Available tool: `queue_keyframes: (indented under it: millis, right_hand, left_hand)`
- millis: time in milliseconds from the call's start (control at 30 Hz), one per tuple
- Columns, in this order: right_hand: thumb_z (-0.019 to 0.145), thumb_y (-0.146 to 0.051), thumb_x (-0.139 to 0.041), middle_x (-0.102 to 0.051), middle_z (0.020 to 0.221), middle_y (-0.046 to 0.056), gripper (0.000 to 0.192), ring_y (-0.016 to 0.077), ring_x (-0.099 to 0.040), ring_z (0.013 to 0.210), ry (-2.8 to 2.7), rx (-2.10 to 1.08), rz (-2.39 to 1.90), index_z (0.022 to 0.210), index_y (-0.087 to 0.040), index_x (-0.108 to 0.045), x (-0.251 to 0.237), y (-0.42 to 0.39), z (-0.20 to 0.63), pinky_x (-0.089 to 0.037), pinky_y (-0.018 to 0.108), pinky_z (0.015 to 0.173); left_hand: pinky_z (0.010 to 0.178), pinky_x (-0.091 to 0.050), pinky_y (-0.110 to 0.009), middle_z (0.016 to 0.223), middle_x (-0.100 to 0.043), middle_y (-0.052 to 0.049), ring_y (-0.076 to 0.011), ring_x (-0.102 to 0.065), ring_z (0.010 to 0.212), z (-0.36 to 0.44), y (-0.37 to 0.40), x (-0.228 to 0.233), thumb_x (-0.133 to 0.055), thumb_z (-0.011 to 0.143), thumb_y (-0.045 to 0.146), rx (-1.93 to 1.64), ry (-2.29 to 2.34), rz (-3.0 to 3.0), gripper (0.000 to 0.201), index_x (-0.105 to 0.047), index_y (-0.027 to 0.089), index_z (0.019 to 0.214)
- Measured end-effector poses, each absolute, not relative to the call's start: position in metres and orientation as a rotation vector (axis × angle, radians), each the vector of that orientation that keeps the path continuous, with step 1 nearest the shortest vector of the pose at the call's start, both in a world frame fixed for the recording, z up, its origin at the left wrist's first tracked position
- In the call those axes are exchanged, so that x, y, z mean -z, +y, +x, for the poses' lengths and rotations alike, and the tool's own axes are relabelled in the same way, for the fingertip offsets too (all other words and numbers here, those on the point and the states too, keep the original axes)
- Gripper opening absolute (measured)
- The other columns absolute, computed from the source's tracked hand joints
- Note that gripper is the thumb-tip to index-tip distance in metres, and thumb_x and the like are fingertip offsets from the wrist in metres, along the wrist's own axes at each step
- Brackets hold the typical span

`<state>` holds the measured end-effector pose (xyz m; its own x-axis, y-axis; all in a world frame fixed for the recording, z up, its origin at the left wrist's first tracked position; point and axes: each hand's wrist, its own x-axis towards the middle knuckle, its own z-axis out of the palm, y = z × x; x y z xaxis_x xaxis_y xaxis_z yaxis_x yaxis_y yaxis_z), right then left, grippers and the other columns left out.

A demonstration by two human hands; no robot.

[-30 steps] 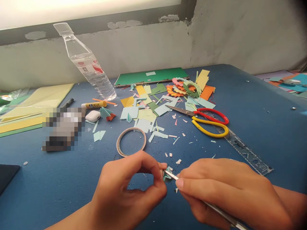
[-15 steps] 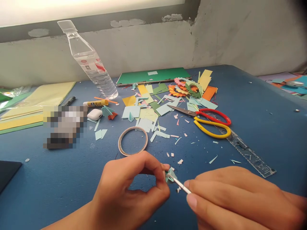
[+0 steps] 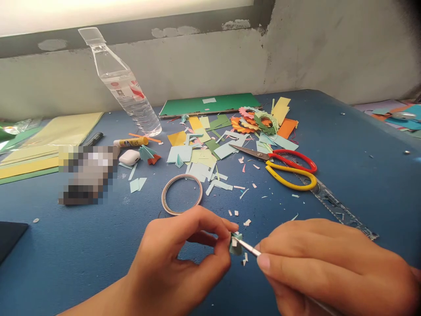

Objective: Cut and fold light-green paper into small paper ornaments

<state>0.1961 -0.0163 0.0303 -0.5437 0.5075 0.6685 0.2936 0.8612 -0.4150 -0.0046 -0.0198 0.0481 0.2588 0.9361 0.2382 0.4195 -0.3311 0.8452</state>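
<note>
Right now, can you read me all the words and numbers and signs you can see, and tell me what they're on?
No word or number reads clearly.
Bottle label: red print and a small dark square, too small and blurred to read.
Yellow glue stick: dark printing, too small.
Black pen: faint pale marks, too blurred.
Clear ruler: cut-out shapes, no numbers I can make out.
</note>
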Motion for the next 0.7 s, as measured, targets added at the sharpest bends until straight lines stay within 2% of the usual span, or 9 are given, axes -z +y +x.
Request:
queue_keyframes:
  millis: [200, 367, 467, 600, 700]
  right_hand:
    - [0.079, 0.000, -0.052, -0.068, 0.071, 0.000, 0.018, 0.0097, -0.062, 0.061, -2.228, -0.386, -0.621, 0.084, -0.014, -0.062, -0.034, -0.015, 0.194, -0.052, 0.018, 0.058]
    - [0.084, -0.004, -0.050, -0.064, 0.066, 0.000, 0.015, 0.0098, -0.060, 0.058, -2.272, -0.393, -0.484, 0.088, -0.013, -0.061, -0.036, -0.010, 0.200, -0.052, 0.019, 0.055]
    - [0.084, -0.003, -0.051, -0.067, 0.071, 0.000, 0.016, 0.0095, -0.062, 0.061, -2.260, -0.411, -0.527, 0.089, -0.014, -0.061, -0.037, -0.010, 0.205, -0.053, 0.017, 0.059]
    - [0.079, -0.006, -0.062, -0.069, 0.074, -0.001, 0.012, 0.0087, -0.063, 0.062, -2.187, -0.423, -0.597, 0.086, -0.016, -0.061, -0.036, -0.011, 0.206, -0.053, 0.014, 0.062]
    - [0.077, -0.005, -0.064, -0.067, 0.071, -0.001, 0.013, 0.0084, -0.062, 0.058, -2.194, -0.440, -0.562, 0.083, -0.016, -0.061, -0.035, -0.008, 0.204, -0.052, 0.014, 0.059]
  left_hand:
    - [0.061, -0.054, -0.005, 0.073, -0.075, 0.008, -0.0070, -0.071, 0.065, -0.003, -0.019, -0.050, -0.062, 0.069, 0.003, -0.984, 1.239, 1.861, 0.020, -0.062, 0.023, 0.071]
    - [0.060, -0.054, -0.006, 0.072, -0.075, 0.007, -0.0079, -0.071, 0.063, -0.006, -0.020, -0.049, -0.062, 0.069, 0.004, -0.954, 1.249, 1.854, 0.018, -0.063, 0.022, 0.071]
    - [0.057, -0.055, -0.007, 0.072, -0.075, 0.007, -0.0089, -0.071, 0.061, -0.007, -0.018, -0.049, -0.062, 0.069, 0.006, -0.938, 1.281, 1.849, 0.016, -0.063, 0.022, 0.068]
    - [0.050, -0.053, -0.007, 0.069, -0.074, 0.007, -0.0082, -0.069, 0.057, -0.008, -0.015, -0.049, -0.060, 0.070, 0.006, -0.856, 1.346, 1.897, 0.016, -0.065, 0.021, 0.072]
    - [0.060, -0.052, -0.008, 0.076, -0.075, 0.007, -0.0076, -0.070, 0.066, -0.012, -0.013, -0.046, -0.058, 0.076, 0.008, -0.808, 1.348, 1.972, 0.020, -0.068, 0.023, 0.084]
